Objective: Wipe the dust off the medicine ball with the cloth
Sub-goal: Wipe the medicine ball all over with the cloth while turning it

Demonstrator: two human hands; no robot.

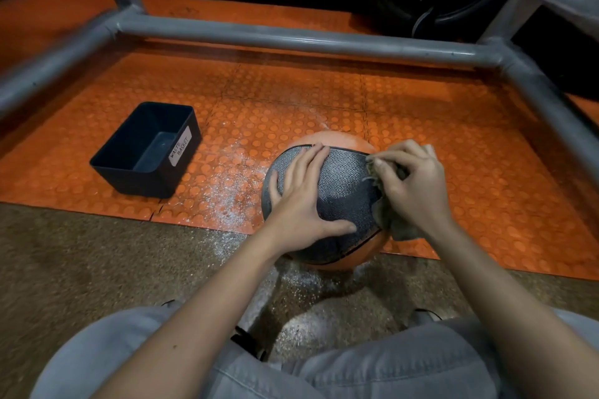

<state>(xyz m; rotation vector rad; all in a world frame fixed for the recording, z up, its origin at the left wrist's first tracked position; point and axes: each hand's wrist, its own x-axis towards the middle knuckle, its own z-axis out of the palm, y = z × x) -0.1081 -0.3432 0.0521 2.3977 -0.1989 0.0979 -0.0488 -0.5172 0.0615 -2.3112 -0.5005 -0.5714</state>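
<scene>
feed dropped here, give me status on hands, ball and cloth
Left hand spread flat on grey-and-orange textured medicine ball. Right hand grips frayed tan cloth against ball's right side. White dust on orange studded mat; black waste bin left, apart, nothing blocking.

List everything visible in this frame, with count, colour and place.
medicine ball: one, orange with a dark grey textured panel, at the mat's near edge
cloth: one, brownish, against the ball's right side
bin: one, black, labelled WASTE BASKET, on the mat left of the ball
floor mat: orange studded tiles, under ball and bin
dust: white scatter, on mat and floor beside the ball
pipe frame: grey, around the mat
left hand: flat on the ball's top
right hand: grips the cloth
trousers: grey, bottom of view
</scene>
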